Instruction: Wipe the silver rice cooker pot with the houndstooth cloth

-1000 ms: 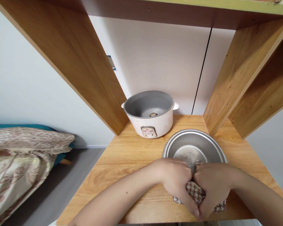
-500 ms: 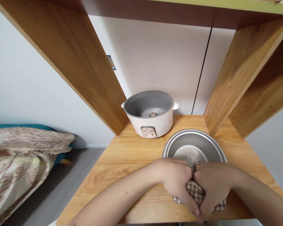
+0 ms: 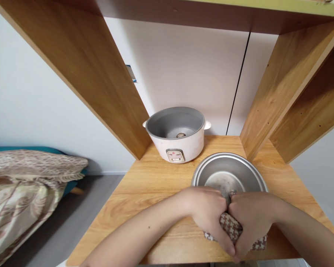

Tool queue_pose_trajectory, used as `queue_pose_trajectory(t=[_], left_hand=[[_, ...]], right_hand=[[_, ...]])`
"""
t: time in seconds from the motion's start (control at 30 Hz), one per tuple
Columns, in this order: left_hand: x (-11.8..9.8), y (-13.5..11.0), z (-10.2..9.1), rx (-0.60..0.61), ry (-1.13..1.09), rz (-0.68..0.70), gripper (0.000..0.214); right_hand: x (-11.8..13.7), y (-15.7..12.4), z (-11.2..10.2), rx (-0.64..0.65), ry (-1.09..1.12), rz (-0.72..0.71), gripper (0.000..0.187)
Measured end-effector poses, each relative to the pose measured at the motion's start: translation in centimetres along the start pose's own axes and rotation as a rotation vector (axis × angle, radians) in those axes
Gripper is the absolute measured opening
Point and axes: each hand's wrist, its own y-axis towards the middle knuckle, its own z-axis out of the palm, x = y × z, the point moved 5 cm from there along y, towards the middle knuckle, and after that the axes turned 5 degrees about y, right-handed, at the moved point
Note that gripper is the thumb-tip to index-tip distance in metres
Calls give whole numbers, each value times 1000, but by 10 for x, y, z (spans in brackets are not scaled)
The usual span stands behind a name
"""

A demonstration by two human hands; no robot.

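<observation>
My left hand (image 3: 208,213) and my right hand (image 3: 252,218) are pressed together near the front edge of a wooden table (image 3: 144,193). Both are closed round a brown-and-white houndstooth cloth (image 3: 231,227), which shows between and under the fingers. Just beyond them stands a round metal pot (image 3: 229,172), open side up; its near rim is hidden by my hands. Farther back sits a white rice cooker (image 3: 178,135) with no lid and a grey inside.
Slanted wooden shelf panels (image 3: 100,78) rise left and right of the table, with a white wall behind. At the far left lies a patterned blanket (image 3: 28,185) on a bed, above grey flooring (image 3: 58,230).
</observation>
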Motion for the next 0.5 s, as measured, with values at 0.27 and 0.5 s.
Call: queue_pose_trajectory(t=[0.27,0.5], left_hand=[[0,0,-1,-25,-7,0,55],[1,1,0,-30,7,9,64]], right_hand=[[-1,0,0,-50,-53,-12,48],[0,0,1,-79,-72,-41,52]])
